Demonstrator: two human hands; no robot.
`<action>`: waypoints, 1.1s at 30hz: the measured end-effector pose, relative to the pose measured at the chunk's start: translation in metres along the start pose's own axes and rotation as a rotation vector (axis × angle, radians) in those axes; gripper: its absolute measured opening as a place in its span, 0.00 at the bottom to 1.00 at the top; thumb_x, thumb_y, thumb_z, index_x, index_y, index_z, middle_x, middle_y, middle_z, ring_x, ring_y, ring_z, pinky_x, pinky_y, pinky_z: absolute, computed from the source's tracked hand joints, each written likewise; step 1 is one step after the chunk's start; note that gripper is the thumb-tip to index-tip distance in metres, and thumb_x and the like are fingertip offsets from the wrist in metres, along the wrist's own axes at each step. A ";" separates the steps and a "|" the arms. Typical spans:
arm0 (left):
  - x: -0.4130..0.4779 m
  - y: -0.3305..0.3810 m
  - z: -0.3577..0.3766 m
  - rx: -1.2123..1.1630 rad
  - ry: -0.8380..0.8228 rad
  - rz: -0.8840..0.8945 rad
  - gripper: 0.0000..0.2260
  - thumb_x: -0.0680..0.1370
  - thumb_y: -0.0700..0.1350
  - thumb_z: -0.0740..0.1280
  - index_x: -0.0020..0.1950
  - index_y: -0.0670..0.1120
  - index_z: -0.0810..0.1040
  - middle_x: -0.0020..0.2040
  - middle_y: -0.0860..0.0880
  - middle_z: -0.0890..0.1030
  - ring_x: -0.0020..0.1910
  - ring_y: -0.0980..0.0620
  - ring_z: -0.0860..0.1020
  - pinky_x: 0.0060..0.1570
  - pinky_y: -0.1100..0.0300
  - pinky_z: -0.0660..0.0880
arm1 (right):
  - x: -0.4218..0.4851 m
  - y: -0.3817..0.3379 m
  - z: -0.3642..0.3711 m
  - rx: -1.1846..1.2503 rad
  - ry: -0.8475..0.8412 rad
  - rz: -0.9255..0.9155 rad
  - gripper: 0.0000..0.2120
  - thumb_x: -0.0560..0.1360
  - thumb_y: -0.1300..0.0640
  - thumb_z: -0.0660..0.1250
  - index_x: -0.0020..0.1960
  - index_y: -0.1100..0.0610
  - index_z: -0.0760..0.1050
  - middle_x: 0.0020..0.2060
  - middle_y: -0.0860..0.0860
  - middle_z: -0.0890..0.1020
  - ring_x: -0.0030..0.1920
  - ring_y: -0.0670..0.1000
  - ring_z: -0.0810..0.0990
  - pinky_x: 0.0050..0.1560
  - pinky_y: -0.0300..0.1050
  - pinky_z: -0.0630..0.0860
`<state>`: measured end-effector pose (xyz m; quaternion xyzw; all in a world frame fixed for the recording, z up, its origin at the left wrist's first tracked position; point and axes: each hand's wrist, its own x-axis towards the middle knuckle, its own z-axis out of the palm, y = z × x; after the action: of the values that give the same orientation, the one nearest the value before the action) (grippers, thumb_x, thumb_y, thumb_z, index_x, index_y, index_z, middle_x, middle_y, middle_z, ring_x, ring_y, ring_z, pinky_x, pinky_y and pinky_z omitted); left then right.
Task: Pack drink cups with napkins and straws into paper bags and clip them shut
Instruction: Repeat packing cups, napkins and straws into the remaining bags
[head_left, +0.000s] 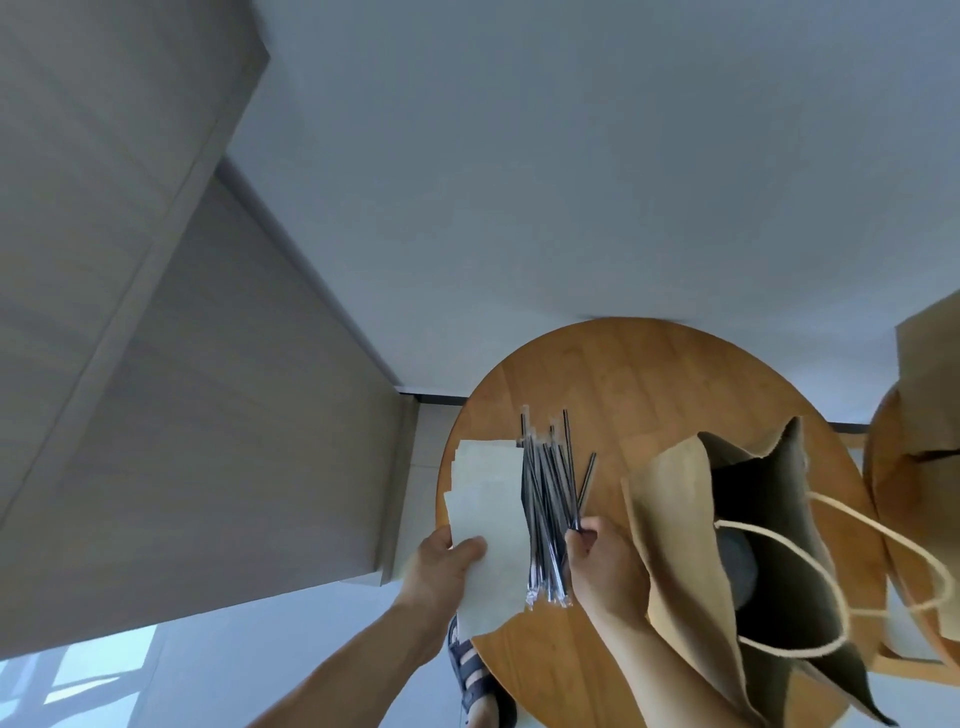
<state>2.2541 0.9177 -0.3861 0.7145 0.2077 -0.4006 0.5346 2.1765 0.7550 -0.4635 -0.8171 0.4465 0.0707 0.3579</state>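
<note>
Two hands | left hand (441, 569) grips napkin (491, 545) | right hand (602, 558) pinches straw (586, 488) (one open bag (675, 519))

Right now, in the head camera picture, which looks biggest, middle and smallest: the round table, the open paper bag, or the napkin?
1. Round table
2. Open paper bag, though it stands nearer the camera, which makes it look bigger
3. Napkin

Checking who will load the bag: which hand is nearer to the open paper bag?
Right. The right hand, pinching a straw, is beside the open paper bag; the left hand holds a napkin beyond the straws.
</note>
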 end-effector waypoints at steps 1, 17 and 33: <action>-0.003 0.005 0.002 0.016 0.014 0.025 0.08 0.81 0.41 0.64 0.57 0.46 0.80 0.50 0.47 0.85 0.49 0.45 0.82 0.47 0.53 0.80 | -0.008 -0.008 -0.009 0.063 0.011 -0.029 0.09 0.79 0.52 0.65 0.57 0.51 0.79 0.44 0.43 0.82 0.42 0.43 0.79 0.34 0.28 0.63; -0.097 0.111 0.044 0.013 -0.180 0.362 0.06 0.79 0.42 0.68 0.54 0.46 0.82 0.51 0.45 0.85 0.51 0.42 0.83 0.57 0.41 0.78 | -0.103 -0.057 -0.143 0.362 -0.192 -0.327 0.03 0.79 0.51 0.67 0.50 0.48 0.78 0.37 0.43 0.81 0.40 0.40 0.80 0.41 0.31 0.73; -0.137 0.152 0.074 0.045 -0.468 0.474 0.12 0.74 0.44 0.72 0.57 0.46 0.80 0.48 0.47 0.86 0.47 0.46 0.85 0.42 0.56 0.81 | -0.089 -0.074 -0.238 0.588 -0.093 -0.386 0.17 0.73 0.48 0.73 0.60 0.45 0.74 0.52 0.40 0.82 0.53 0.40 0.80 0.51 0.36 0.77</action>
<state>2.2575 0.8151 -0.1947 0.6431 -0.1014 -0.4229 0.6303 2.1330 0.6868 -0.2115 -0.7443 0.2685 -0.0927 0.6044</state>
